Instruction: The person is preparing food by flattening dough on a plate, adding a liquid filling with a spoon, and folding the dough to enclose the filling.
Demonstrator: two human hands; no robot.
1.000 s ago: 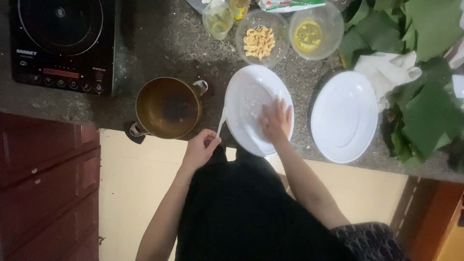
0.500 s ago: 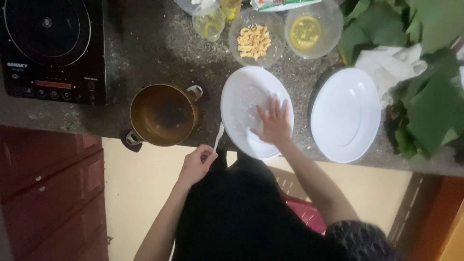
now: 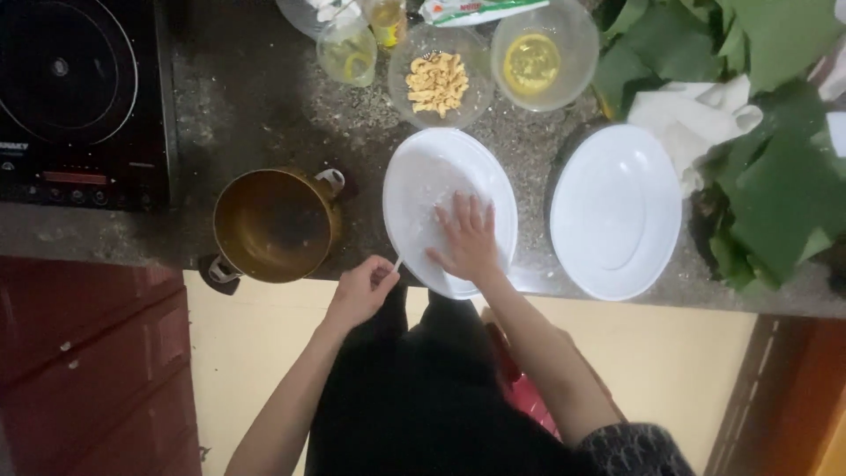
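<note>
A white oval plate (image 3: 423, 176) lies on the speckled stone counter, overhanging its near edge. My right hand (image 3: 467, 240) rests flat on the plate's near part, fingers spread against its surface. My left hand (image 3: 359, 293) is closed around the handle of a thin white utensil (image 3: 397, 262), just off the counter edge beside the plate's left rim. A brass-coloured pot (image 3: 275, 225) with two small handles stands left of the plate.
A second white oval plate (image 3: 615, 210) sits to the right. Behind are a glass bowl of pale yellow pieces (image 3: 438, 81), a bowl of yellow liquid (image 3: 532, 63) and a small glass (image 3: 345, 55). Green leaves (image 3: 775, 176) and a white cloth (image 3: 696, 115) lie right; a black induction cooker (image 3: 79, 97) left.
My right hand has shifted a little over the plate's near part. The left hand stays closed on the utensil by the plate's rim. The view moved slightly.
</note>
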